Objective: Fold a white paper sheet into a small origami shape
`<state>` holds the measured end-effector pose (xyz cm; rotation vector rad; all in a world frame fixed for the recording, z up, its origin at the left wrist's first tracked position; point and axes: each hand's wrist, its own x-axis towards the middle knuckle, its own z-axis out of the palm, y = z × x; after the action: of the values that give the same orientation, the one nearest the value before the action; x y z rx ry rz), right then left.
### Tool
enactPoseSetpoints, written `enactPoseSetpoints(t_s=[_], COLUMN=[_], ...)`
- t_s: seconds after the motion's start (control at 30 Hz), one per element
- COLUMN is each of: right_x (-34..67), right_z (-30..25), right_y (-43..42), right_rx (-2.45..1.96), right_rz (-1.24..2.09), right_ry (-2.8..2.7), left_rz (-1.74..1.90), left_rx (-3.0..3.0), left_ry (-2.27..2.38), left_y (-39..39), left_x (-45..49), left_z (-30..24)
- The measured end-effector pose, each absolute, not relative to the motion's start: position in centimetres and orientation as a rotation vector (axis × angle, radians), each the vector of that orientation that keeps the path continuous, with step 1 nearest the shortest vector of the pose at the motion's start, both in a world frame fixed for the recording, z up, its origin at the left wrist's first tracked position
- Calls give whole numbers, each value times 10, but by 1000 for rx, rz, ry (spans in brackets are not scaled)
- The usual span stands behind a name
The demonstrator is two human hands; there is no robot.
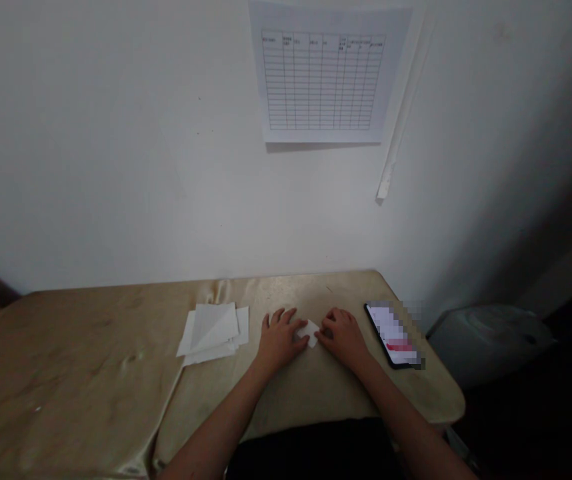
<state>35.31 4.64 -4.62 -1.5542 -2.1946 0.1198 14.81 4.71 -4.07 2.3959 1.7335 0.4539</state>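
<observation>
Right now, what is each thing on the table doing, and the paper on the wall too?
small paper: flat on the table, between both hands, partly covered.
left hand: flat, fingers spread, on the small paper.
right hand: fingers curled, touching the small paper's edge.
paper stack: lying fanned, untouched.
phone: face up, screen lit.
wall chart: hanging flat.

room corner: a worktable against a plain wall.
the white wall (116,167) carries a printed grid sheet (323,77) and a slanting white strip (401,127); a tan table (66,360) stands against it; a grey bin (486,340) sits in shadow at the right; light is dim.
</observation>
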Motion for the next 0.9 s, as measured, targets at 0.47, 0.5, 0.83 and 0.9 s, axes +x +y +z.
enactPoseSetpoints(t_s=[0.47,0.5,0.83,0.9], right_x=[353,353,353,353], right_z=[-56,-56,-56,-56], right_y=[49,48,48,48], right_rx=[-1470,-1464,-1476,-1475], right_rz=[219,216,201,205], right_ry=[-2157,-2170,-2237,-2236], left_rz=[463,467,428,422], left_rx=[2419,2419,2461,2455], left_ry=[1681,1681,1717,1719], left_y=[48,49,47,47], left_x=[149,149,150,150], left_z=[-44,-45,-44,-43])
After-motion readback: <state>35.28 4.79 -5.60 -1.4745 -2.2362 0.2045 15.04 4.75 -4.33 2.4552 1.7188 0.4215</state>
